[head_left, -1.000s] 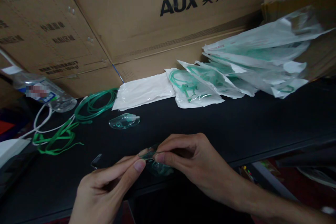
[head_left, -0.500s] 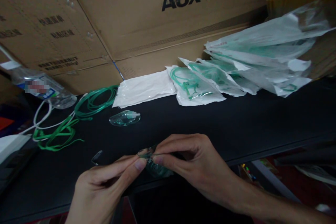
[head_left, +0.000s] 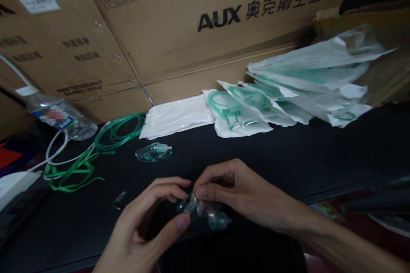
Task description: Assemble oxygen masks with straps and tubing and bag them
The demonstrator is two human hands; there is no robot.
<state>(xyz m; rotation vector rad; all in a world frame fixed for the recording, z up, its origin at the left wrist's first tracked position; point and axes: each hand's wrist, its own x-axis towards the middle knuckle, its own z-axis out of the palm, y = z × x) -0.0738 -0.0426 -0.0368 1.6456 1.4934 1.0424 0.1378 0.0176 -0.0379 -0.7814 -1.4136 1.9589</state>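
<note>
At the near edge of the black table, a clear, green-tinted oxygen mask [head_left: 218, 218] is between my hands. My right hand [head_left: 229, 187] pinches its upper part between thumb and fingers. My left hand [head_left: 153, 215] is open beside it, thumb and fingers apart, the thumb tip close to the mask's left side. Part of the mask is hidden behind my fingers. Farther back lies another clear mask [head_left: 153, 152] with a pale connector. A small clear, bent strip [head_left: 119, 200] rests left of my left hand.
Coiled green tubing [head_left: 120, 133], green straps [head_left: 72, 172] and a white cable [head_left: 48, 149] lie at the left, near a plastic bottle [head_left: 60, 113]. White packets [head_left: 177, 116] and several bagged mask sets [head_left: 238, 113] line the back against a large cardboard box [head_left: 179, 51].
My left thumb and fingers have spread apart from their pinch on the mask. The mask has turned, its connector now showing at right. The camera view has tilted up slightly.
</note>
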